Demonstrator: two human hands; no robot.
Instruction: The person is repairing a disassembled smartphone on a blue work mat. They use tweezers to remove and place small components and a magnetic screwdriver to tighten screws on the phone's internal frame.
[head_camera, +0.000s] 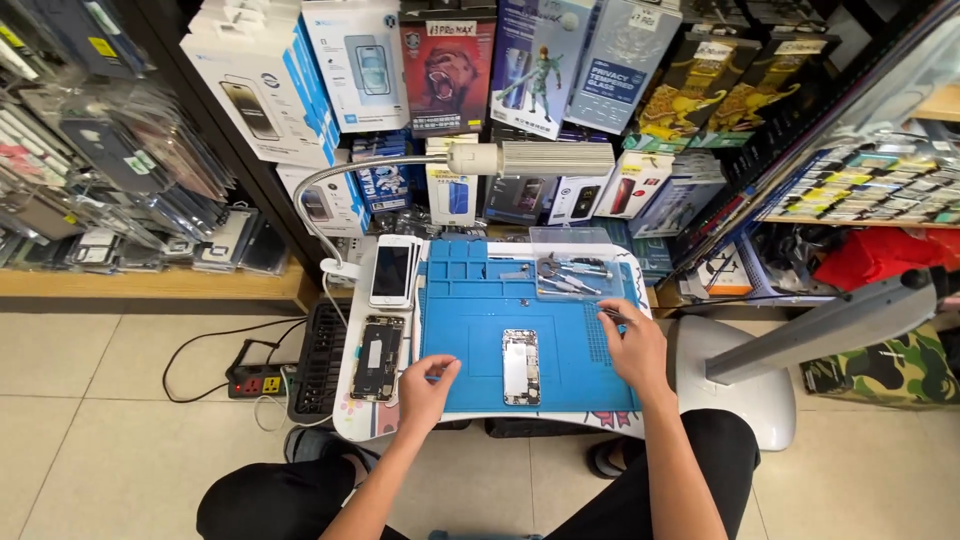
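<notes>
Opened phone chassis (521, 366) lying on the blue mat (480, 310) of the bench between left hand (425, 392), fingers curled on the mat's edge, grasp unclear, and right hand (634, 345), pinching tweezers (612, 315); a careless sweep could likely scatter loose parts.

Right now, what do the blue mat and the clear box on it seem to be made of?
The blue mat looks like matte silicone or rubber: moulded compartments, no glare. The clear box seems glossy transparent plastic, since the tools inside show through. The right hand rests near it.
</notes>
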